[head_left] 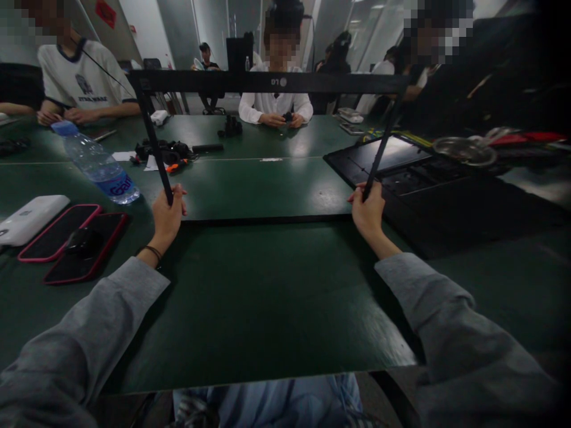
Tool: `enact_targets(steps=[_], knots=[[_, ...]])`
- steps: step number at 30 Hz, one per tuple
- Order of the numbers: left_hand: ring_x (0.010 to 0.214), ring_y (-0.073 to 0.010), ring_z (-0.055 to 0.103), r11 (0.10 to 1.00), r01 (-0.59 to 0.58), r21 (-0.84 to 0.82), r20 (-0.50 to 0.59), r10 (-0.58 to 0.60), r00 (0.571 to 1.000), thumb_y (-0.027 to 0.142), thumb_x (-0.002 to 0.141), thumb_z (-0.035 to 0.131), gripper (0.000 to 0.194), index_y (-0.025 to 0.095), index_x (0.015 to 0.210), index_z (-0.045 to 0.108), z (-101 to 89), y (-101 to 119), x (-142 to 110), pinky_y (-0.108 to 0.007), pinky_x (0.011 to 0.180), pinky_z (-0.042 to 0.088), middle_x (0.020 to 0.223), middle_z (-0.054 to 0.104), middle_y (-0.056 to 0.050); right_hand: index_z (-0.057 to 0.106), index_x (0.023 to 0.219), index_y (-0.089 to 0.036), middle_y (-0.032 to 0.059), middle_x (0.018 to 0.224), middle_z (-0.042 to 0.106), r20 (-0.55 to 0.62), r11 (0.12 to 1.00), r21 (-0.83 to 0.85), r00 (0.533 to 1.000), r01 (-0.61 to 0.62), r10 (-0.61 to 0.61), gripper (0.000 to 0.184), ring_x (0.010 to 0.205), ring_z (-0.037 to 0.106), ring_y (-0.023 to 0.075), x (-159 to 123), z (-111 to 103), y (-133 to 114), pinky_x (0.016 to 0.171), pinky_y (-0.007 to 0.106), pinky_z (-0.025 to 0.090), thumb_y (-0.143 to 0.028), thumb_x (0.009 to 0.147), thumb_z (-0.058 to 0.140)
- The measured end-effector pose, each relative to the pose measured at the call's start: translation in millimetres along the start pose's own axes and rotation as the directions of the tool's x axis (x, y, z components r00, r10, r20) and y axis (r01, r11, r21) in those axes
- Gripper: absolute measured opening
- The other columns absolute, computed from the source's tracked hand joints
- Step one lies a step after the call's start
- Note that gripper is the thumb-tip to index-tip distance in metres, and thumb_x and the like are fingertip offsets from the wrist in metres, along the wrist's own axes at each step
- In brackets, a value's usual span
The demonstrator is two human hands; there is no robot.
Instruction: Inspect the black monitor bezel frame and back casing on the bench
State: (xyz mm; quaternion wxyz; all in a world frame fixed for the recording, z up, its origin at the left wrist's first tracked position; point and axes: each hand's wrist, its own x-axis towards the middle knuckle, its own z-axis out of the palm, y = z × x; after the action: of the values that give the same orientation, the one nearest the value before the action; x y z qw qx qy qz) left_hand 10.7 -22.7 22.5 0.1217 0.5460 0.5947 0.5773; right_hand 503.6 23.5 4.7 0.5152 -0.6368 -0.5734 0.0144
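Note:
A thin black rectangular screen bezel (pixel 209 82) is held upright above the green table, with an upside-down LG logo on its far, wider bar. My left hand (pixel 168 215) is closed around its left side bar. On the opposite bar, my right hand (pixel 368 208) is closed in the same way. The bezel's opening is bare, and the table shows through it. To the right of my right hand lie black monitor parts (pixel 468 211), including a flat panel (pixel 392 156) that reflects light.
A water bottle (pixel 100 163) stands tilted in view at left, near two red-edged phones (pixel 96 255) and a white device (pixel 33 219). Black gear (pixel 167 153) lies farther back. Coiled cables (pixel 466 148) are at right. A person in white (pixel 276 107) sits across the green table (pixel 267 297).

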Motion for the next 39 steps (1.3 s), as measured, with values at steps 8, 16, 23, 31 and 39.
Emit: enact_targets(steps=[8, 16, 23, 31, 39], knots=[[0.045, -0.0099, 0.05, 0.999, 0.044, -0.015, 0.012, -0.043, 0.999, 0.053, 0.096, 0.052, 0.035, 0.022, 0.084, 0.06, 0.1, 8.0, -1.3, -0.024, 0.048, 0.041, 0.053, 0.051, 0.004, 0.055, 0.106, -0.022, 0.0074, 0.076, 0.065, 0.023, 0.998, -0.05, 0.999, -0.025, 0.026, 0.022, 0.077, 0.066, 0.0249, -0.9, -2.4, -6.9, 0.083, 0.046, 0.053, -0.039, 0.096, 0.045], [0.046, -0.0099, 0.051, 0.999, 0.045, -0.015, 0.015, -0.045, 0.999, 0.055, 0.096, 0.05, 0.036, 0.022, 0.085, 0.06, 0.2, -0.5, 1.2, -0.023, 0.048, 0.041, 0.054, 0.051, 0.004, 0.054, 0.107, -0.022, 0.0077, 0.078, 0.067, 0.024, 0.999, -0.033, 1.0, -0.009, 0.01, 0.021, 0.076, 0.067, 0.0248, 0.4, 0.8, 3.3, 0.083, 0.046, 0.053, -0.038, 0.096, 0.045], [0.046, -0.0099, 0.05, 0.999, 0.044, -0.025, 0.013, -0.044, 0.999, 0.056, 0.096, 0.05, 0.037, 0.022, 0.085, 0.059, 0.6, 3.8, -0.2, -0.023, 0.049, 0.042, 0.053, 0.051, 0.004, 0.053, 0.108, -0.022, 0.008, 0.078, 0.066, 0.027, 1.0, -0.025, 1.0, -0.009, 0.01, 0.024, 0.076, 0.067, 0.0252, 0.8, 1.5, 5.0, 0.083, 0.046, 0.053, -0.042, 0.097, 0.045], [0.046, -0.01, 0.051, 1.0, 0.023, -0.012, 0.017, -0.022, 1.0, 0.057, 0.097, 0.049, 0.038, 0.022, 0.086, 0.06, 0.1, 2.0, -0.2, -0.024, 0.048, 0.041, 0.054, 0.052, 0.004, 0.054, 0.107, -0.022, 0.0082, 0.078, 0.066, 0.029, 0.999, -0.036, 0.999, -0.012, 0.013, 0.026, 0.075, 0.067, 0.0245, 0.1, -0.1, 0.4, 0.083, 0.046, 0.053, -0.044, 0.098, 0.044], [0.046, -0.0103, 0.051, 1.0, 0.018, 0.005, 0.029, -0.018, 0.999, 0.056, 0.097, 0.05, 0.038, 0.022, 0.085, 0.061, -0.2, -1.7, 1.7, -0.025, 0.049, 0.042, 0.054, 0.052, 0.003, 0.055, 0.106, -0.022, 0.0075, 0.076, 0.066, 0.029, 0.999, -0.037, 0.999, -0.026, 0.027, 0.023, 0.074, 0.066, 0.0248, 0.4, -0.2, -0.7, 0.082, 0.046, 0.053, -0.041, 0.096, 0.046]])
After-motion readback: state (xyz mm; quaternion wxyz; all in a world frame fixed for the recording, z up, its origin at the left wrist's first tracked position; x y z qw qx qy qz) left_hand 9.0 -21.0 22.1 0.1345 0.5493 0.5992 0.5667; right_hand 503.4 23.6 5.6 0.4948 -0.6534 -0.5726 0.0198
